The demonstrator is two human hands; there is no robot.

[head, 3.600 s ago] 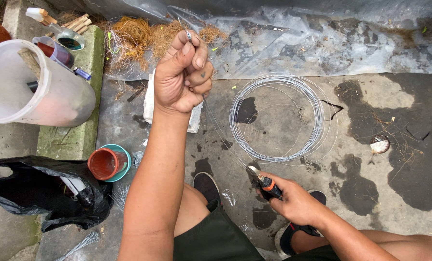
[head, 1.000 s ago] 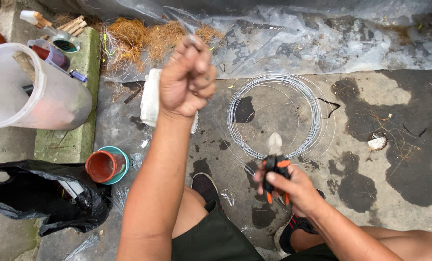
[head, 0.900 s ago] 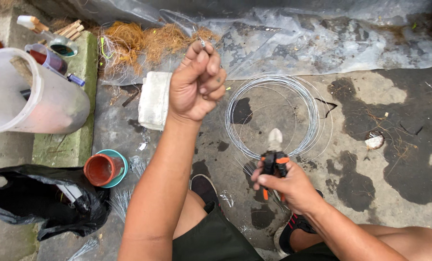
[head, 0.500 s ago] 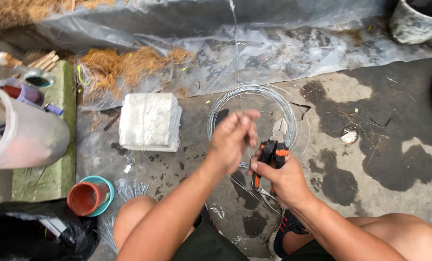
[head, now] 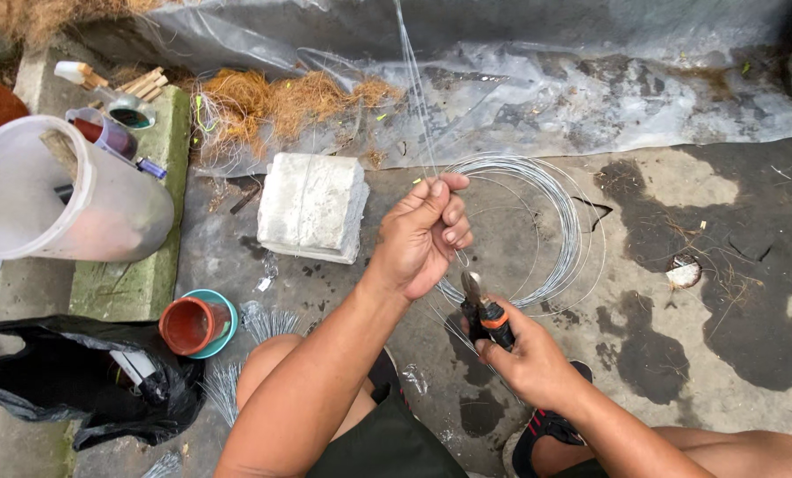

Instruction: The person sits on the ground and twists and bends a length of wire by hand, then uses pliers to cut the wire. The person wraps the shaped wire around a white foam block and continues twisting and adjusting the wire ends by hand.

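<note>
My left hand (head: 422, 235) pinches a thin strand of silver wire (head: 416, 97) that runs up and away from it, over the coil of wire (head: 566, 226) lying on the concrete. My right hand (head: 524, 354) grips black and orange pliers (head: 480, 312), jaws pointing up just below my left hand. The pliers' jaws sit close to the wire near my left fingers; whether they touch it I cannot tell.
A white block (head: 312, 206) lies left of the coil. A large translucent plastic jug (head: 55, 199), small paint pots (head: 108, 124), a terracotta pot on a teal lid (head: 192, 323), a black bag (head: 86, 381), brown fibre (head: 272, 102) and plastic sheeting (head: 537, 80) surround the spot.
My left hand came down from high up to just above the coil. My right hand raised the pliers toward it. The view shifted upward.
</note>
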